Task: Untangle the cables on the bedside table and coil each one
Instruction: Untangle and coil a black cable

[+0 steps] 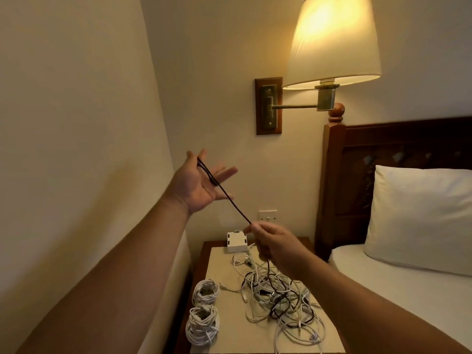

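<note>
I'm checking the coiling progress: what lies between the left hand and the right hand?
In the head view, only a black cable spans it, stretched straight, looped over the left hand at the palm and pinched by the right hand.

Left hand [201, 183] raised, palm open, fingers spread, right hand [274, 245] lower, fingertips pinching black cable [231, 199], both forearms extended

On your tabletop [229, 315], a near coil [202, 325] and a far coil [205, 292] sit at the left edge. The tangle [278, 297] lies to their right, a box [237, 241] behind it. Above, a cable [229, 198] runs from your left hand [201, 182] down to your right hand [273, 244]. The bed [408, 290] lies right of the tabletop.
</note>
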